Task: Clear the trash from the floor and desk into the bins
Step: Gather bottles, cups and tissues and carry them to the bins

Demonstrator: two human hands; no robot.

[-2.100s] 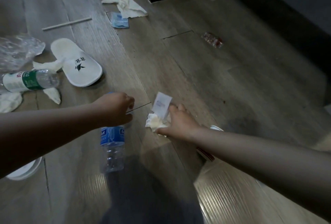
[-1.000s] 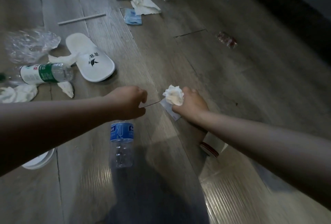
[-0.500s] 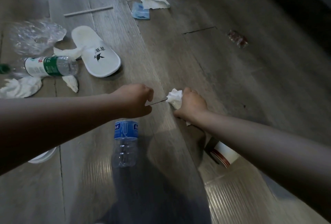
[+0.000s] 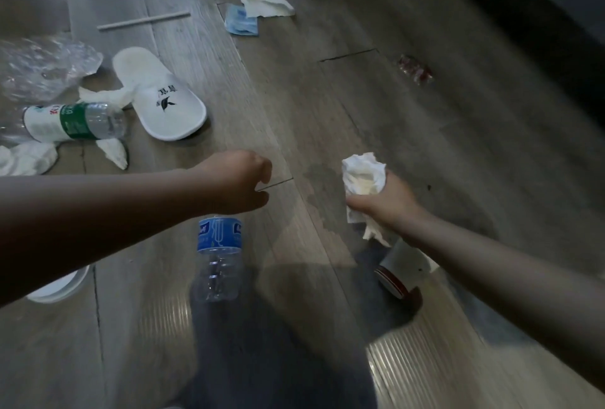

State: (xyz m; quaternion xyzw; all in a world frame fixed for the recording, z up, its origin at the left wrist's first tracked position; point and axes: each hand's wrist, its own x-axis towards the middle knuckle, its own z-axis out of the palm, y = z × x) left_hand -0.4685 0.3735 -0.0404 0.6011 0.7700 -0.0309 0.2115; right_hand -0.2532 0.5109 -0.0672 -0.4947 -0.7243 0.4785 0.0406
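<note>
Grey wood floor [image 4: 327, 97], littered | right hand [image 4: 388, 204] curled tight round crumpled tissue [image 4: 363, 176], centre-right | left hand [image 4: 239, 183] fisted over blue-label bottle [image 4: 219, 255], grip hidden, cannot tell | slipper [image 4: 160, 97] far left

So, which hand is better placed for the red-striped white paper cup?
Right hand, probably: the paper cup lies beneath its wrist, though it grips crumpled white tissue. Left hand, farther off, holds a blue-labelled plastic bottle.

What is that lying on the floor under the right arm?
A white paper cup with a red band lies on its side on the wooden floor. The forearm and the crumpled white tissue in the right hand hide its far end.
</note>
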